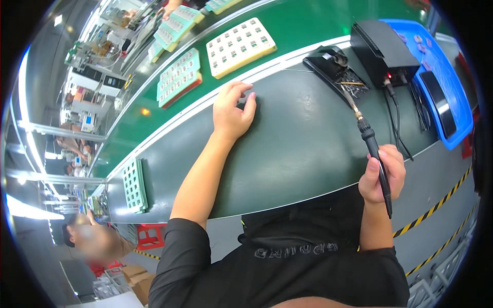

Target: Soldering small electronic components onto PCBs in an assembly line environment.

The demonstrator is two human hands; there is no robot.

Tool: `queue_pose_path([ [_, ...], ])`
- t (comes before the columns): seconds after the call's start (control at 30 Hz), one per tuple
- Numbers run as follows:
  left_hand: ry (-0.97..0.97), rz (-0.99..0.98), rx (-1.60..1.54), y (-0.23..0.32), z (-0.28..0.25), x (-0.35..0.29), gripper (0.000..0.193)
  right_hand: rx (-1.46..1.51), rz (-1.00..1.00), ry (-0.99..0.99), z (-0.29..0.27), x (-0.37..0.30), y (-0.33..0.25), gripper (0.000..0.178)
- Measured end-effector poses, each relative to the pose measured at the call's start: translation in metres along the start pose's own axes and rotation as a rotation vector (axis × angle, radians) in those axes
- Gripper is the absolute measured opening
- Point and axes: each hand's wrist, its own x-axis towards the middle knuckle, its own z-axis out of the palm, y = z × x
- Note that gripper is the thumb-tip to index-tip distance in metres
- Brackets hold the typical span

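Observation:
My right hand grips the black handle of a soldering iron near the table's front right. Its metal tip points up and away, reaching to the front of a black soldering iron stand; whether they touch I cannot tell. Over the far edge of the dark green table, my left hand lies with curled fingers apart and nothing in them. Just beyond it are a white and yellow tray with rows of small parts and a pale green tray with similar rows, both on the green conveyor.
A black soldering station with a red light and cables stands at the right. Beside it a blue bin holds small parts and a black object. A green tray stands at the left end. A person sits farther left.

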Motion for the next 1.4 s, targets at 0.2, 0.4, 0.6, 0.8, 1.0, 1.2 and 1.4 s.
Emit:
queue_pose_path([
  [0.2,0.461,-1.001,-1.352,-0.062,-0.052,0.014,0.076,-0.07,0.014,-0.032,0.002,0.001,-0.004,0.021],
  [0.4,0.719,-0.817,-1.63,-0.111,-0.045,0.027,0.041,-0.1,0.011,-0.047,0.004,0.005,-0.006,0.019],
  [0.6,0.607,-0.742,-1.343,-0.082,-0.086,-0.025,0.044,-0.075,0.042,0.001,0.006,-0.001,0.001,0.019],
  [0.8,0.277,-0.874,-1.245,-0.032,-0.147,-0.092,0.049,-0.015,0.054,0.045,0.006,-0.005,0.004,0.018],
  [1.0,-0.069,-1.034,-1.351,-0.022,-0.144,-0.12,0.049,0.033,0.026,0.058,0.003,0.0,0.015,0.016],
  [1.2,-0.235,-1.098,-1.09,-0.035,-0.141,-0.1,0.055,0.066,0.047,-0.039,0.003,0.003,0.02,0.015],
  [1.4,-0.767,-1.167,-0.781,-0.059,-0.156,-0.089,0.072,0.087,0.07,-0.06,-0.002,0.025,0.019,0.017],
])
